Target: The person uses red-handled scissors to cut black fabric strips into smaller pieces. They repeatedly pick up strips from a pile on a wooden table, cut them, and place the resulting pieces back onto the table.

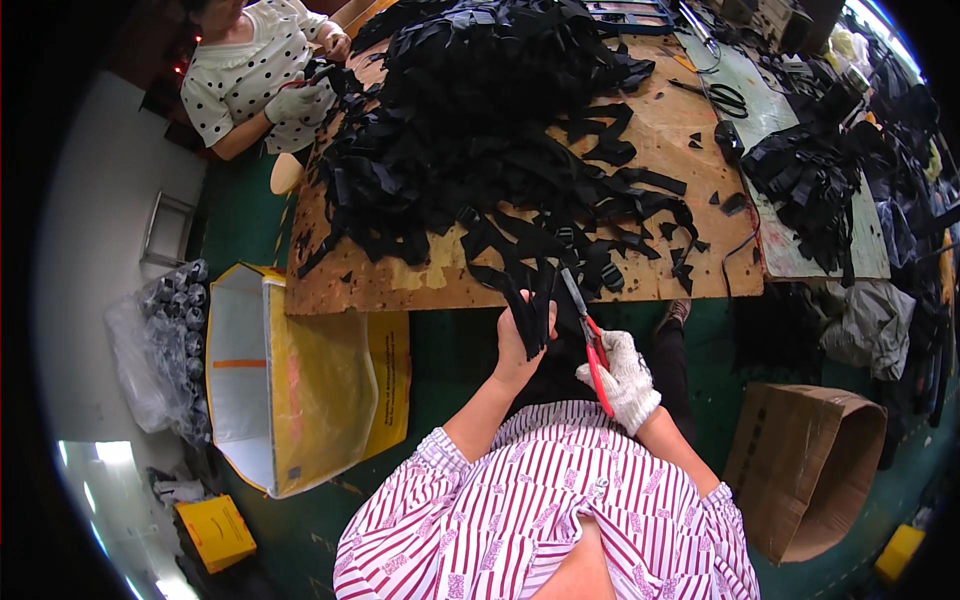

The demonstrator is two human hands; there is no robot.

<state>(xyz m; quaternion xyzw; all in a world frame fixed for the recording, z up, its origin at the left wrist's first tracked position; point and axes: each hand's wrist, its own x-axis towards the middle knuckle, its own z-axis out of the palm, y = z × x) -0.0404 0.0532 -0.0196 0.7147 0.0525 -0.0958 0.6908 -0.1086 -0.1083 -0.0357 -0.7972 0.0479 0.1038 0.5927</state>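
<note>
My left hand (521, 335), bare, is closed around black fabric straps (532, 320) just off the table's near edge. The straps run from it up toward the pile, and their short ends hang below my fingers. In a white knitted glove, my right hand (625, 378) grips red-handled shears (600, 372). Their grey blades point up and to the left, close beside the straps. Whether the blades touch a strap I cannot tell. Several black plastic buckles (611, 277) lie among the strap ends in front of my hands.
A large heap of black straps (450, 120) covers much of the wooden table (370, 290). Black-handled scissors (727, 99) lie at the far right. Across the left corner, a person (255, 75) works with gloved hands. A yellow bin (320, 380) stands left, a cardboard box (790, 470) right.
</note>
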